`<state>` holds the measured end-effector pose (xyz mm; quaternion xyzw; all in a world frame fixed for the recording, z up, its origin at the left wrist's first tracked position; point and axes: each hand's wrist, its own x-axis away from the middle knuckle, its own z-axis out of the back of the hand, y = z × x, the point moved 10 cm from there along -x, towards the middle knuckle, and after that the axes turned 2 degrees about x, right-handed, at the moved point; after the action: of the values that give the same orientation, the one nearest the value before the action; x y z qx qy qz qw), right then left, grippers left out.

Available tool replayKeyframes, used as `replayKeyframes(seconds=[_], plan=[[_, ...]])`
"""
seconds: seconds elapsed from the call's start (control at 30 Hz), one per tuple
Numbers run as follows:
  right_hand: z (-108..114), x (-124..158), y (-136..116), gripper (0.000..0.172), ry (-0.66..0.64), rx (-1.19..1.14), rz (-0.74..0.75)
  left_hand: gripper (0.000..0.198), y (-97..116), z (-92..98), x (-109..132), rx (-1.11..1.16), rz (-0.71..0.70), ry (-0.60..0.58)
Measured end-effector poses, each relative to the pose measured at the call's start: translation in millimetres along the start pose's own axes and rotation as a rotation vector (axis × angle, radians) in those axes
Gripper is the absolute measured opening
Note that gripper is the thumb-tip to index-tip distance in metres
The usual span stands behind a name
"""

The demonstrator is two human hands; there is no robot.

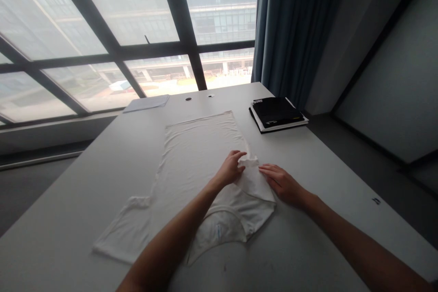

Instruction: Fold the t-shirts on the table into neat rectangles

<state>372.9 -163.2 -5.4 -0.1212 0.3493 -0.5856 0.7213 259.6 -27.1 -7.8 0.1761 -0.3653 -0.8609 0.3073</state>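
Observation:
A white T-shirt (198, 155) lies spread on the table, its hem toward the window and its neck opening toward me. The sleeve on the left sticks out flat, while the one on the right is folded inward over the body. My left hand (231, 169) rests at the cuff of that folded sleeve, thumb and fingers apart on either side of the fabric. Beside the sleeve's outer edge, my right hand (282, 183) lies with straight fingers, fingertips touching the cloth or just next to it. A small label shows inside the neck.
A stack of folded dark and white garments (277, 114) sits at the table's far right. White papers (146, 103) lie at the far left edge. Two round holes are near the window side of the white table (112, 159). A blue curtain (290, 23) hangs behind.

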Motion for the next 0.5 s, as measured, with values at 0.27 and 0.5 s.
replayKeyframes(seconds=[0.27, 0.5], plan=[[-9.9, -0.7, 9.7, 0.043, -0.028, 0.082, -0.005, 0.043, 53.3, 0.2, 41.2, -0.361, -0.293, -0.241], [-21.9, -3.0, 10.6, 0.046, -0.11, 0.165, -0.042, 0.044, 47.9, -2.9, 73.5, -0.407, -0.418, -0.297]])
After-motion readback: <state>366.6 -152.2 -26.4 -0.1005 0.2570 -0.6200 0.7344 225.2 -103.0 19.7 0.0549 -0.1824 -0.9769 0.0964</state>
